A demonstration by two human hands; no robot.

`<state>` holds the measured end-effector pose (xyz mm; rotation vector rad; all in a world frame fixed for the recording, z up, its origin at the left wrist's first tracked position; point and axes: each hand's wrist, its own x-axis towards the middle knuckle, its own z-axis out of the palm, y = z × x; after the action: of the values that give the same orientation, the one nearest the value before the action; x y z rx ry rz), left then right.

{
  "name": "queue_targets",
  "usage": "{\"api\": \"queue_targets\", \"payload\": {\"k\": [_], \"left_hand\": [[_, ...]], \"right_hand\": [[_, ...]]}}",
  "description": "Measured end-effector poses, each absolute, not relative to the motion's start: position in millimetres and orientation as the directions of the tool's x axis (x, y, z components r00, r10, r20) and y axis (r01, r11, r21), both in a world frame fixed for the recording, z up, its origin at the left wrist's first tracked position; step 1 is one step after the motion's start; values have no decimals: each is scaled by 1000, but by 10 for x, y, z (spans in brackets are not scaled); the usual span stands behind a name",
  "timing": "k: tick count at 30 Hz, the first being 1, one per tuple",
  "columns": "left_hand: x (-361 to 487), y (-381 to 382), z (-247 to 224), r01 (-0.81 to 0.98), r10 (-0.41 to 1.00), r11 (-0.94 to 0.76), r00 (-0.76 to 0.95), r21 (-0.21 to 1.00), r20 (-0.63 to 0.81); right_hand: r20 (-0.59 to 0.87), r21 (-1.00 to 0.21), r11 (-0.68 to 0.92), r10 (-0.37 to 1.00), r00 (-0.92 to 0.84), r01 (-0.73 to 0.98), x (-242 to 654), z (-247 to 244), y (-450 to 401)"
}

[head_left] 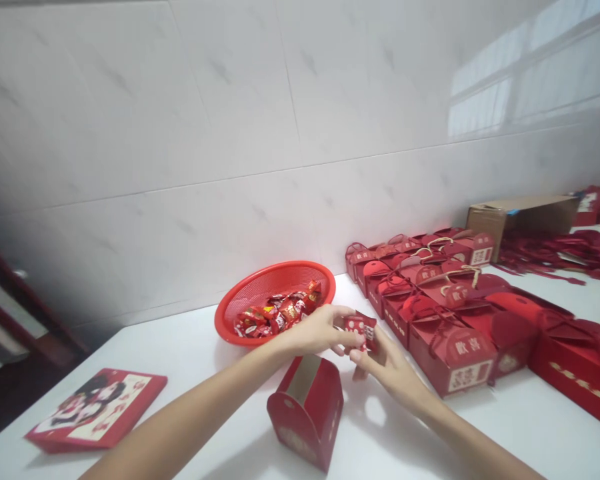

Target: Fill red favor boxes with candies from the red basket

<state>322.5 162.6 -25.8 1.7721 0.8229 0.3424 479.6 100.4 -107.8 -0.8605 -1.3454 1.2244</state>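
Note:
Both hands meet over the table, just beyond a red paper gift box (305, 410) whose top is partly open. My left hand (325, 329) pinches a small red candy packet (356, 327) with white dots. From the right, my right hand (380, 357) grips red wrapped pieces at the same spot; fingers hide part of them, and I cannot tell how many there are. Behind my left hand, a red plastic basket (275, 267) holds several shiny wrapped candies (275, 315).
Rows of closed red gift boxes (450, 347) with cords fill the right side. Behind them lie a cardboard box (525, 212) and a heap of dark red ribbons (555, 250). A flat red box with a picture (97, 407) rests at left. A tiled wall (230, 133) backs the table.

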Motion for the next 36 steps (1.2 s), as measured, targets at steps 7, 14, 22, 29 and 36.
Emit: {"api": "queue_targets", "payload": {"k": [7, 14, 22, 29, 36], "left_hand": [[3223, 1687, -292, 363, 693, -155, 703, 919, -160], [2970, 2065, 16, 371, 887, -161, 460, 914, -30], [2710, 2352, -189, 469, 905, -274, 421, 839, 61], [2500, 2769, -284, 821, 886, -303, 430, 483, -175], [2697, 2997, -624, 941, 940, -274, 306, 198, -154]], "right_hand": [[183, -965, 150, 973, -141, -215, 4779, -1088, 1006], [85, -930, 6, 977, -198, -369, 4770, -1204, 1048], [-64, -767, -300, 915, -398, -567, 4729, -1255, 1110], [-104, -728, -317, 928, -358, -609, 4770, -1348, 1166], [-70, -776, -261, 940, -334, -574, 4724, -1436, 1152]]}}
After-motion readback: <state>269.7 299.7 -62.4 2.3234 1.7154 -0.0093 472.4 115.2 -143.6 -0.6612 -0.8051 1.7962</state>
